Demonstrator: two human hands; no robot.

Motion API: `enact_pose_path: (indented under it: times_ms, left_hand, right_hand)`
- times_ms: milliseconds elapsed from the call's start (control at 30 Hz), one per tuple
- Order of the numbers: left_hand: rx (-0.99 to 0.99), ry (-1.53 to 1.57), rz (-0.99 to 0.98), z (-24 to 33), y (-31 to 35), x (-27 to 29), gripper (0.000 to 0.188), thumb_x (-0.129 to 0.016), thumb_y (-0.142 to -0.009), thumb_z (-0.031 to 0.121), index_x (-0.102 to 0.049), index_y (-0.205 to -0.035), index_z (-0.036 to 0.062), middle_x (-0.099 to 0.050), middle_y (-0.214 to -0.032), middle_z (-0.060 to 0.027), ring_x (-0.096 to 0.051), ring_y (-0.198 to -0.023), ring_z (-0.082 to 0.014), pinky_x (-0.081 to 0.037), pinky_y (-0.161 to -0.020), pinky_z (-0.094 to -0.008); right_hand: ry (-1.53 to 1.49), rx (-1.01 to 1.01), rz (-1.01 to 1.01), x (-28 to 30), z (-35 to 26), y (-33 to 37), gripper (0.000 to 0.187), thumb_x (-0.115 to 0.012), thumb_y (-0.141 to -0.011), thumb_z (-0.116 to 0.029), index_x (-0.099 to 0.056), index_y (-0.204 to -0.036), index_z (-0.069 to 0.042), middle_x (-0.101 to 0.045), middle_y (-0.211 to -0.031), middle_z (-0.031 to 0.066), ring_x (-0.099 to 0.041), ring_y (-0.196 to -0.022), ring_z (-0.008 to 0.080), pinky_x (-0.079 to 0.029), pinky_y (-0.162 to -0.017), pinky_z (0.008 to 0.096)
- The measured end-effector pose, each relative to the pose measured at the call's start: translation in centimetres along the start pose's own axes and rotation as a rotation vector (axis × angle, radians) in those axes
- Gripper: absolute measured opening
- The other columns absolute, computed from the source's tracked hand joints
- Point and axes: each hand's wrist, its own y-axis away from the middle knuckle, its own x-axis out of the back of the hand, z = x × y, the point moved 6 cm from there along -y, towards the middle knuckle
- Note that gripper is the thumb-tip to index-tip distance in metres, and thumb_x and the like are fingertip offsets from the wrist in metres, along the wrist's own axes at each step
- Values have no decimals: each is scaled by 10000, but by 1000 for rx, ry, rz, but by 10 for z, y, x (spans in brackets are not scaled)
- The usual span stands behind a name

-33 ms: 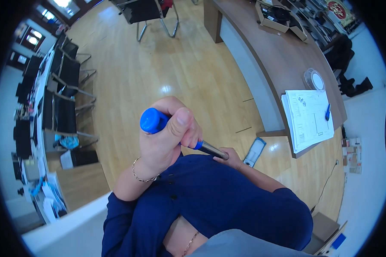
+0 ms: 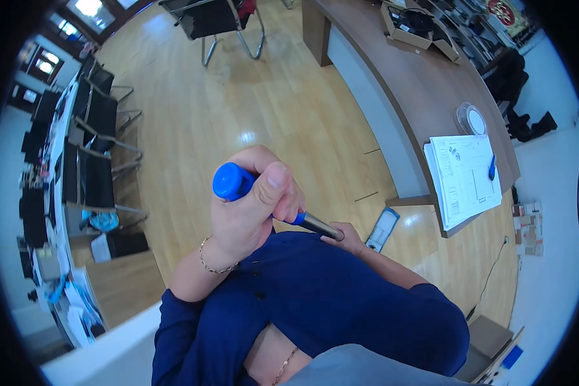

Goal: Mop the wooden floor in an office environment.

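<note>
A: While the left hand (image 2: pixel 254 212) is raised toward the camera, what does it hold?

B: A tool with a blue handle (image 2: pixel 233 181) and a grey metal shaft (image 2: pixel 320 226). The fingers are curled tight around the handle, the thumb pressed along its upper side. The rounded blue end points up and to the left; the shaft runs down and to the right out of the fist.

A: Where does the shaft end?

B: At the right hand (image 2: pixel 345 238), which lies low against the dark blue garment (image 2: pixel 328 302). Its fingers rest at the tip of the shaft, touching it. Whether they pinch the tip or only steady it cannot be told, since most of that hand is hidden behind the garment.

A: What marks the left wrist?

B: A thin chain bracelet (image 2: pixel 207 258), just below the palm.

A: What surrounds the hands?

B: A light wooden floor (image 2: pixel 238 109) fills the middle of the view. To the right curves a long wooden counter (image 2: pixel 424 90); near its end sits a stack of white printed sheets (image 2: pixel 463 177) with a blue pen (image 2: pixel 491 167) lying on it, and just beyond them a round clear container (image 2: pixel 473 119). An open cardboard box (image 2: pixel 408 22) stands farther along the counter. On the floor just right of the right hand lies a flat rectangular device (image 2: pixel 383 228).

A: And on the left?

B: A row of dark chairs (image 2: pixel 93 148) along a cluttered desk (image 2: pixel 51 193), well apart from the hands. Another chair (image 2: pixel 215 19) stands at the top.
</note>
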Motion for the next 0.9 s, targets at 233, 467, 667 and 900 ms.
enact_pose_path:
  times_ms: [233,467,667,900]
  left_hand:
    - [115,49,-72,46,-69,141,232,-560,-919,205,-486,-762,52,-491,-587,-32,-489,-504,-135,-446,-533,-311]
    - [100,36,-141,102,-160,258,225,-533,-922,176,-457,-736,73,-471,-566,-38,-475,-529,-156,-438,-575,-345]
    - [-10,-69,-148,135,-254,363,264,-507,-928,220,-456,-722,62,-459,-546,-52,-464,-528,-172,-434,-592,-359]
    - [-92,-228,95,173,-378,492,259,-445,-932,210,-414,-711,79,-440,-553,-41,-456,-532,-174,-416,-621,-381]
  right_hand:
    - [-103,-95,428,-50,-51,-124,183,-708,-660,-151,-568,-726,-55,-531,-588,52,-499,-551,133,-422,-552,274]
    - [-55,-3,668,-55,-103,-277,182,-697,-606,-107,-565,-719,-55,-518,-557,30,-481,-499,104,-410,-493,250]
    - [-9,105,672,-29,-126,-434,196,-691,-591,-123,-560,-717,-51,-532,-564,71,-510,-490,154,-430,-493,273]
    - [16,175,409,11,-152,-664,208,-703,-607,-127,-558,-740,-60,-525,-594,40,-514,-524,134,-414,-498,272]
